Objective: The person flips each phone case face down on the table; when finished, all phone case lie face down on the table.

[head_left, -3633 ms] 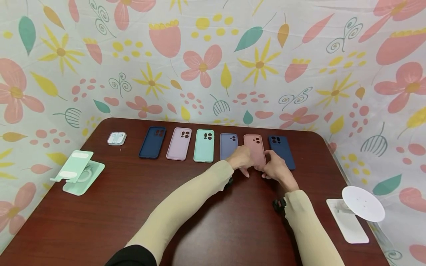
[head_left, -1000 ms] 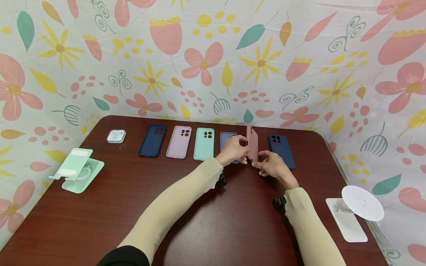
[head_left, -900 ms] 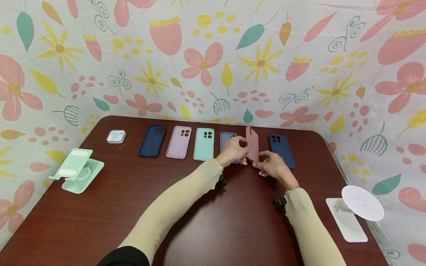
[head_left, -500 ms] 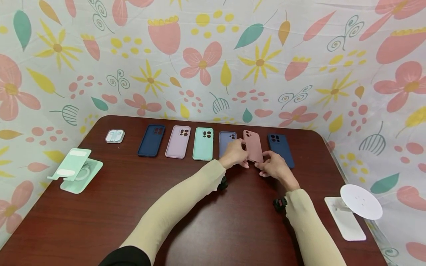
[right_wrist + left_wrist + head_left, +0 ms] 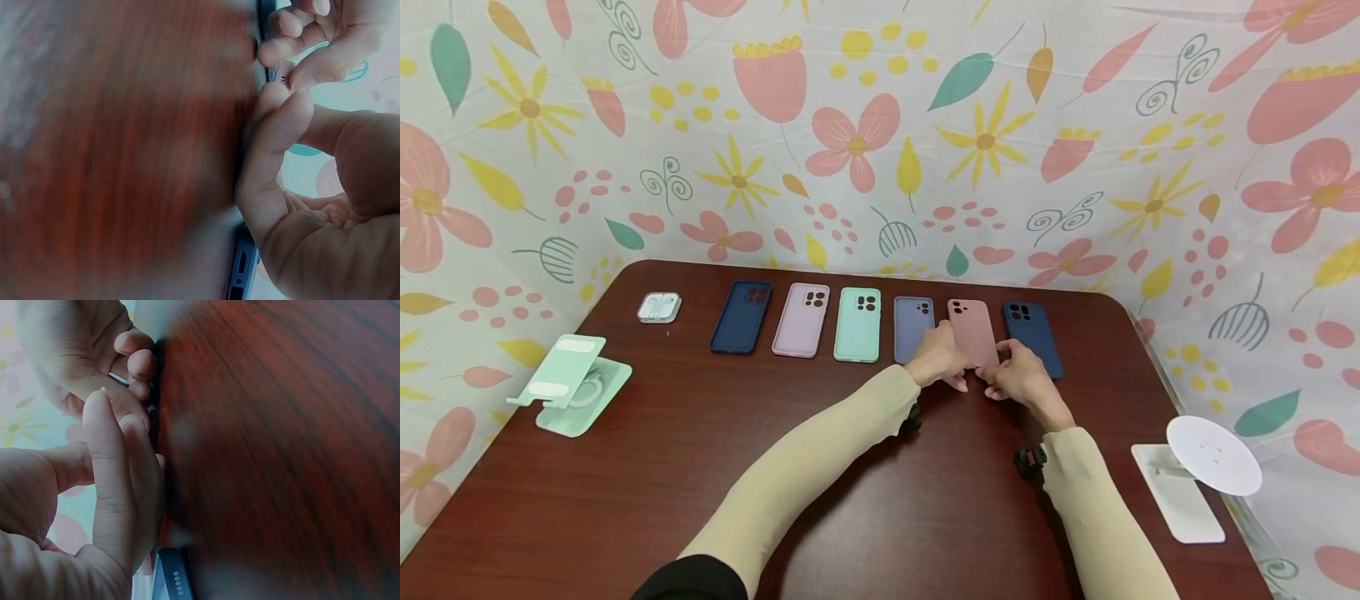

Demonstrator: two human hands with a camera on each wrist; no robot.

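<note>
In the head view a pink phone case [image 5: 972,323] lies on the table with its back upward and camera holes at upper left. My left hand [image 5: 938,354] holds its lower left edge. At its lower right corner, the thumb and fingers of my right hand [image 5: 1021,375] pinch the rim. A periwinkle phone case [image 5: 913,321] lies just left, partly behind the left hand. On the other side is a dark blue phone case [image 5: 1034,337], whose bottom edge [image 5: 242,262] appears in the right wrist view. Both wrist views show curled fingers hiding most of the pink case.
Mint [image 5: 857,325], lilac [image 5: 802,321] and navy phone cases [image 5: 741,317] continue the row leftward. Boxed earphones [image 5: 659,307] lie at the far left, with a mint folding stand [image 5: 576,383] nearer. A white stand with a round plate [image 5: 1213,456] stands at right. Patterned cloth hangs behind the table.
The pink case lay with its hollow side up, then was raised on its edge and turned over. It now lies flat, back upward. My left hand has lowered with it; the right barely moved.
</note>
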